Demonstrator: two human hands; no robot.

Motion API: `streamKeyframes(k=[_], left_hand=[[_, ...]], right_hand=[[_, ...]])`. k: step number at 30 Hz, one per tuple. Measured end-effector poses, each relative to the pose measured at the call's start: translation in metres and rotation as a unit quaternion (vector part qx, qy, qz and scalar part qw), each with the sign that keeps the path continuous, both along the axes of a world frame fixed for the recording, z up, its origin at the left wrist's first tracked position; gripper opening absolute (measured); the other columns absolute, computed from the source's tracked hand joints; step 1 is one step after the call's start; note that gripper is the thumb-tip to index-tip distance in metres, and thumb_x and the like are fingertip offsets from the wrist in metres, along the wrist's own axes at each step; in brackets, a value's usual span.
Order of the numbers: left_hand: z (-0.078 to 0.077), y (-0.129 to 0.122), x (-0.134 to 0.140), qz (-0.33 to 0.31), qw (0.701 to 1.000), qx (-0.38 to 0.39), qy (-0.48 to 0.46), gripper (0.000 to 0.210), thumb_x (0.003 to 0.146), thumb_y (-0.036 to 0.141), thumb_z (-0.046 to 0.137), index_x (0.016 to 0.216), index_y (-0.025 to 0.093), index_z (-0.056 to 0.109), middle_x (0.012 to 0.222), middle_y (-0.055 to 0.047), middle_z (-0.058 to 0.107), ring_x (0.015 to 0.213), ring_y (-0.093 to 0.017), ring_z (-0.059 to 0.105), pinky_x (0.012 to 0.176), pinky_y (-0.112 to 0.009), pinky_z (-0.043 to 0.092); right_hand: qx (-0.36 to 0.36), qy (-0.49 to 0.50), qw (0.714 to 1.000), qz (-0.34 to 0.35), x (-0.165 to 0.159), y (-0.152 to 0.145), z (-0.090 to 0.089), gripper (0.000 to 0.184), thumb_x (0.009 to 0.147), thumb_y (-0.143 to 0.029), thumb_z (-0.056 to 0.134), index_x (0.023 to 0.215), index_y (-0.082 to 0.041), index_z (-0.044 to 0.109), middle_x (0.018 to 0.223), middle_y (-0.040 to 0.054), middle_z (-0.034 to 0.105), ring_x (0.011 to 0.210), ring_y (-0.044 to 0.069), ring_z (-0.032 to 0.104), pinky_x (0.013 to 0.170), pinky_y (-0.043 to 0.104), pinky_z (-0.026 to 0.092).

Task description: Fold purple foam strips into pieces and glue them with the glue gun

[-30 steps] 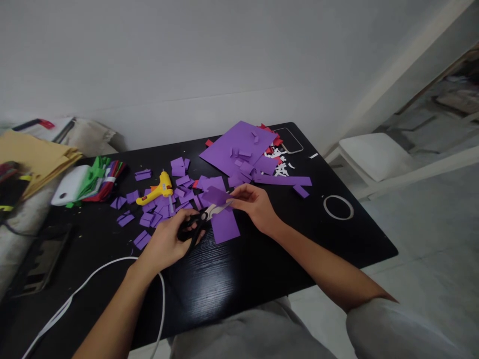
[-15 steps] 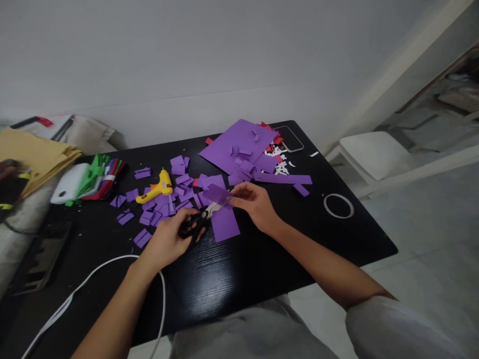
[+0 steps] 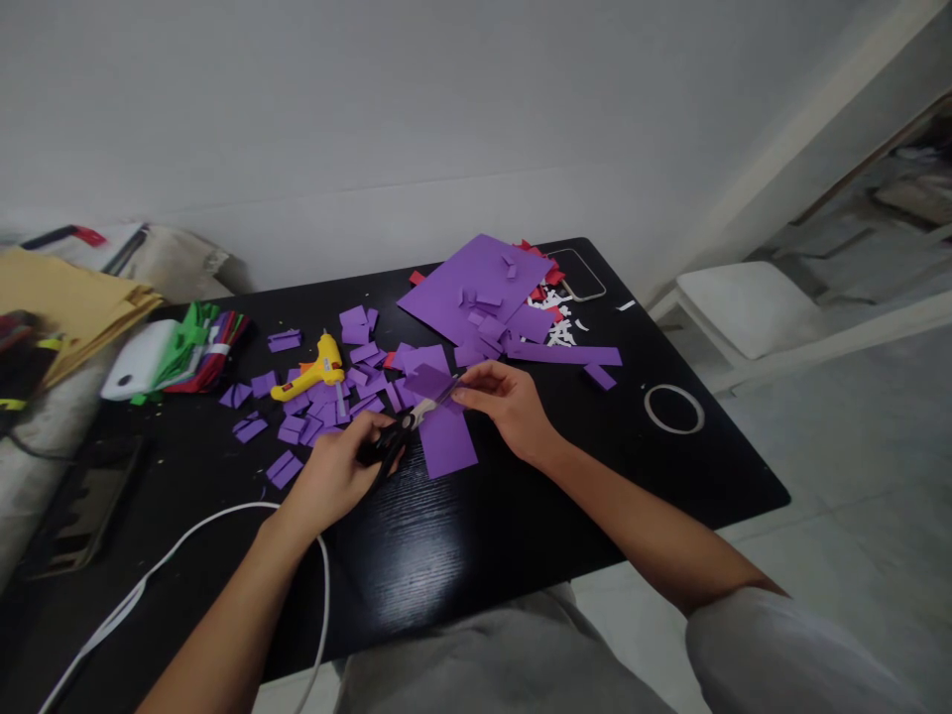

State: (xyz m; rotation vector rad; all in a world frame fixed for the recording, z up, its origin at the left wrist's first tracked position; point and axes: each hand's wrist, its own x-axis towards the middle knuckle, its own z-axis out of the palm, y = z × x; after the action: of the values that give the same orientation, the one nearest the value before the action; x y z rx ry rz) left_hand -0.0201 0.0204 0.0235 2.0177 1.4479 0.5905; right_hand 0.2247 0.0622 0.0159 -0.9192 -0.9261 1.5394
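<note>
My left hand (image 3: pixel 343 466) is wrapped round the black handles of a pair of scissors (image 3: pixel 408 422), whose blades point up and to the right. Between the fingertips of my right hand (image 3: pixel 506 407) is a small purple paper piece (image 3: pixel 429 380), pinched at its right end. The scissor blades lie along this piece and look closed or nearly so. Under the blades, a purple paper strip (image 3: pixel 449 444) lies on the black table (image 3: pixel 521 555). Many small folded purple pieces (image 3: pixel 284 469) are scattered left of the scissors.
A yellow glue gun (image 3: pixel 321 365) rests among the pieces. Behind are a large purple sheet (image 3: pixel 453 283) and white paper scraps (image 3: pixel 561 332). A tape ring (image 3: pixel 673 410) lies at right. A white cable (image 3: pixel 178 545) curves across the front left; coloured bundles (image 3: pixel 200 347) lie farther left.
The scissor handles and blades have come closer together along the purple piece. Both hands stay in nearly the same place.
</note>
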Motion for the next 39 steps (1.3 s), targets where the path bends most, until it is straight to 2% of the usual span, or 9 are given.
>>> streamKeyframes(k=[9, 14, 20, 24, 27, 29, 33, 37, 39], left_hand=[[-0.003, -0.002, 0.001, 0.016, 1.000, 0.002, -0.001, 0.026, 0.087, 0.042, 0.066, 0.103, 0.022, 0.060, 0.070, 0.004, 0.069, 0.058, -0.015, 0.064, 0.059, -0.023, 0.048], [-0.004, -0.001, 0.000, 0.094, 0.995, 0.028, -0.010, 0.038, 0.081, 0.053, 0.071, 0.098, 0.021, 0.061, 0.066, 0.004, 0.066, 0.056, -0.014, 0.060, 0.056, -0.024, 0.046], [0.011, 0.003, -0.003, 0.165, 0.986, 0.017, 0.031, 0.046, 0.078, 0.061, 0.073, 0.099, 0.021, 0.065, 0.062, 0.005, 0.063, 0.054, -0.015, 0.058, 0.056, -0.026, 0.043], [0.013, 0.004, 0.002, 0.114, 0.990, -0.012, 0.081, 0.045, 0.085, 0.058, 0.066, 0.110, 0.021, 0.064, 0.071, 0.001, 0.068, 0.063, -0.020, 0.066, 0.058, -0.028, 0.045], [0.010, 0.005, 0.014, 0.049, 0.990, -0.031, 0.131, 0.035, 0.093, 0.042, 0.056, 0.120, 0.019, 0.059, 0.086, -0.006, 0.074, 0.077, -0.026, 0.072, 0.065, -0.032, 0.049], [0.008, 0.005, 0.026, 0.017, 0.990, -0.029, 0.140, 0.032, 0.094, 0.032, 0.054, 0.122, 0.017, 0.057, 0.098, -0.010, 0.075, 0.084, -0.027, 0.073, 0.071, -0.034, 0.052], [0.002, 0.007, 0.058, -0.032, 0.981, 0.017, 0.193, 0.025, 0.093, 0.029, 0.056, 0.112, 0.014, 0.062, 0.098, -0.015, 0.074, 0.089, -0.030, 0.073, 0.076, -0.039, 0.055], [-0.010, 0.010, 0.088, -0.071, 0.966, 0.076, 0.238, 0.018, 0.093, 0.019, 0.055, 0.103, 0.013, 0.068, 0.099, -0.016, 0.073, 0.098, -0.030, 0.071, 0.087, -0.041, 0.057], [-0.016, 0.013, 0.098, -0.075, 0.963, 0.085, 0.243, 0.017, 0.092, 0.015, 0.055, 0.098, 0.012, 0.070, 0.099, -0.015, 0.072, 0.095, -0.028, 0.072, 0.088, -0.041, 0.057]], right_hand=[[-0.008, -0.010, 1.000, -0.007, -0.001, 0.001, -0.002, 0.026, 0.060, -0.025, 0.091, 0.077, -0.020, 0.072, 0.077, -0.0017, 0.070, 0.074, 0.014, 0.066, 0.077, 0.031, 0.055], [-0.006, -0.013, 1.000, -0.003, -0.001, 0.002, -0.005, 0.028, 0.060, -0.024, 0.090, 0.081, -0.021, 0.072, 0.081, -0.0015, 0.070, 0.079, 0.015, 0.066, 0.077, 0.030, 0.056], [0.000, -0.023, 0.999, 0.034, -0.001, 0.001, -0.007, 0.027, 0.066, -0.025, 0.087, 0.091, -0.022, 0.078, 0.086, -0.0007, 0.071, 0.082, 0.014, 0.065, 0.077, 0.029, 0.055], [-0.012, -0.021, 0.999, 0.042, 0.000, 0.000, -0.007, 0.020, 0.068, -0.026, 0.087, 0.086, -0.022, 0.079, 0.083, -0.0013, 0.071, 0.078, 0.013, 0.065, 0.074, 0.028, 0.054], [-0.031, 0.031, 0.996, 0.075, 0.003, 0.001, -0.001, 0.020, 0.067, -0.027, 0.089, 0.084, -0.023, 0.078, 0.081, -0.0015, 0.072, 0.074, 0.013, 0.066, 0.072, 0.029, 0.055], [-0.031, 0.067, 0.992, 0.105, 0.006, 0.001, 0.004, 0.021, 0.065, -0.028, 0.091, 0.081, -0.023, 0.078, 0.079, -0.0015, 0.073, 0.074, 0.014, 0.067, 0.073, 0.030, 0.056], [-0.026, 0.069, 0.989, 0.129, 0.007, 0.002, 0.004, 0.023, 0.063, -0.027, 0.093, 0.078, -0.022, 0.077, 0.074, -0.0025, 0.072, 0.070, 0.012, 0.066, 0.071, 0.027, 0.054], [-0.030, 0.046, 0.993, 0.107, 0.005, 0.002, -0.003, 0.026, 0.064, -0.024, 0.092, 0.085, -0.023, 0.077, 0.077, -0.0027, 0.073, 0.069, 0.011, 0.065, 0.069, 0.025, 0.053], [-0.015, 0.020, 0.995, 0.094, 0.004, 0.003, -0.006, 0.026, 0.067, -0.025, 0.090, 0.091, -0.023, 0.078, 0.078, -0.0025, 0.073, 0.067, 0.011, 0.064, 0.066, 0.024, 0.053]])
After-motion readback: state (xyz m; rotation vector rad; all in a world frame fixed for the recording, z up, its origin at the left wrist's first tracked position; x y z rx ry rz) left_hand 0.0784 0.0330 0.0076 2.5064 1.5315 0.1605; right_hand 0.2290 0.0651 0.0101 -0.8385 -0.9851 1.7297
